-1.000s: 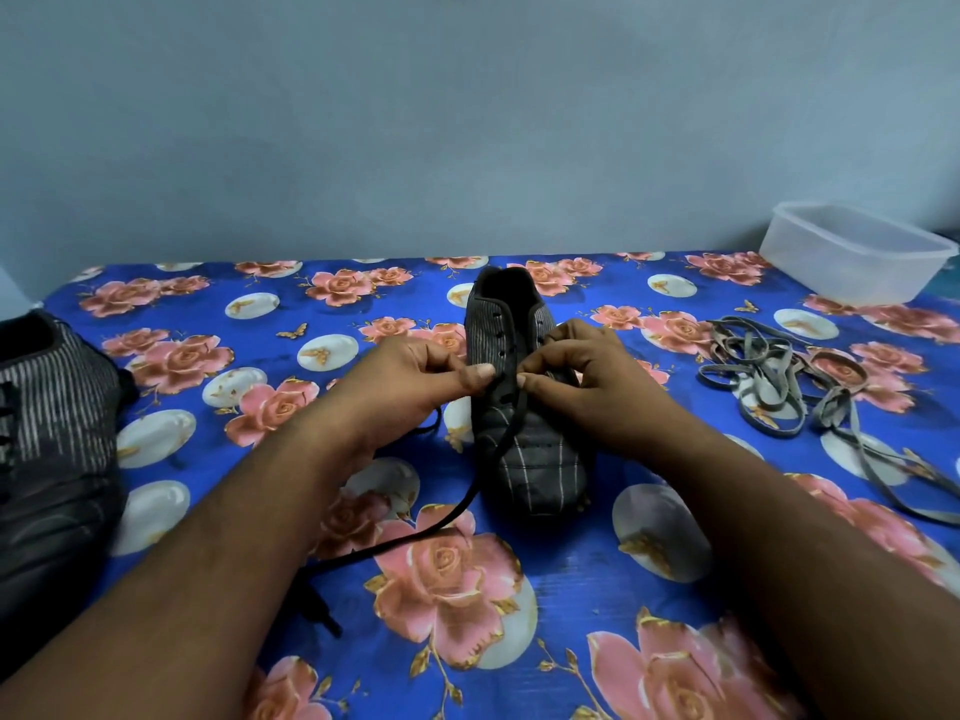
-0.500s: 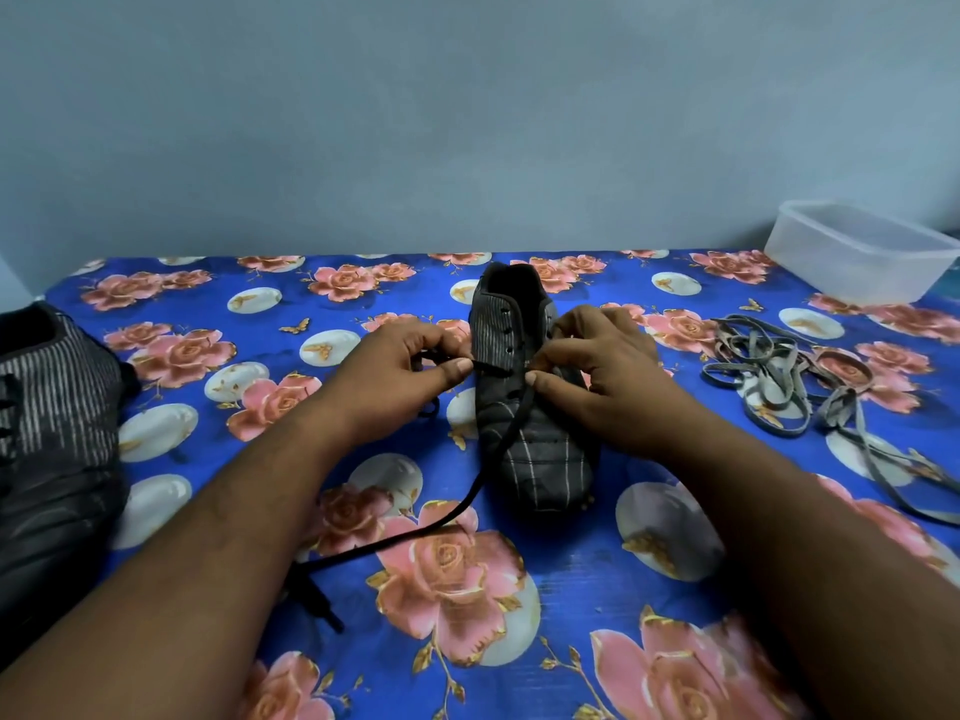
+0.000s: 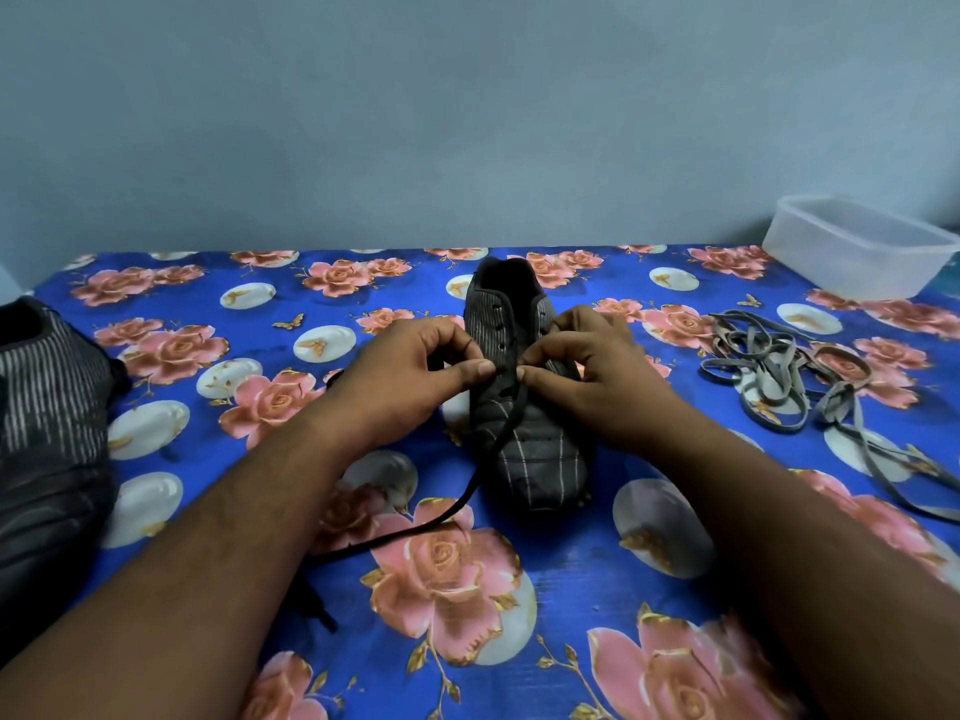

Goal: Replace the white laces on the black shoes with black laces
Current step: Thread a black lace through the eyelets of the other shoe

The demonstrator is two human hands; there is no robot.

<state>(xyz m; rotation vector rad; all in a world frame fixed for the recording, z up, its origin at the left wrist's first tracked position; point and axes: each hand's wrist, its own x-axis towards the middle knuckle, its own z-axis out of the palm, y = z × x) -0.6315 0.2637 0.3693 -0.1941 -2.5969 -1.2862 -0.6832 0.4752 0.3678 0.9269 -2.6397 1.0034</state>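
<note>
A black striped shoe (image 3: 535, 449) stands in the middle of the cloth, toe toward me. My left hand (image 3: 410, 376) and my right hand (image 3: 587, 376) meet over its eyelets, each pinching the black lace (image 3: 467, 498) between thumb and forefinger. The lace's loose end trails down to the left, under my left forearm. The second black shoe (image 3: 47, 423) lies at the left edge. The removed white laces (image 3: 779, 376) sit in a tangled heap to the right.
A blue cloth with pink roses (image 3: 447, 574) covers the surface. An empty translucent plastic tub (image 3: 857, 246) stands at the back right corner. A plain grey-blue wall rises behind.
Both hands have shifted slightly up the shoe along the eyelets, fingertips now close together at the centre. The lace's trailing end lies much as before.
</note>
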